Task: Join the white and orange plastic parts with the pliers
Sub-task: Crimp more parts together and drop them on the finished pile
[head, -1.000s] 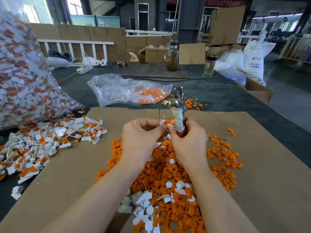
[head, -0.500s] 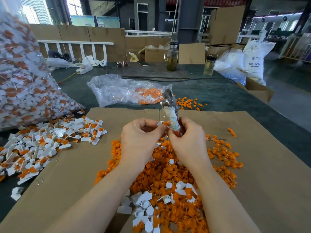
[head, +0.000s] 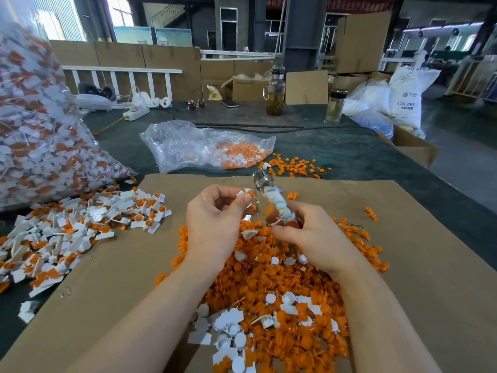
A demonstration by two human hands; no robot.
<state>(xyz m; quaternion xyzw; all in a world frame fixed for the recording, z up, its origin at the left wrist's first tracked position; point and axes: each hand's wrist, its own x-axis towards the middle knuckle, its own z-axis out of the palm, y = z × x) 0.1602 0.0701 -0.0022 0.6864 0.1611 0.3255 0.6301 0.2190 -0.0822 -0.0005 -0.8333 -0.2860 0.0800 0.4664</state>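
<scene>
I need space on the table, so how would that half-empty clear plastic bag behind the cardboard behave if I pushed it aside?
The clear plastic bag looks thin and crumpled, so it would likely fold rather than slide as one piece. It lies mostly flat with few orange parts inside, so probably light. Loose parts lie by its right end, so pushing may spill more.

— How's the light?
— Bright daylight from windows (head: 122, 12) far beyond the fingers (head: 243, 201); soft shadows.
— Sharp?
— Pliers (head: 265, 184) just past them blur. Edges bow; the bag (head: 35, 125) left smears.
</scene>
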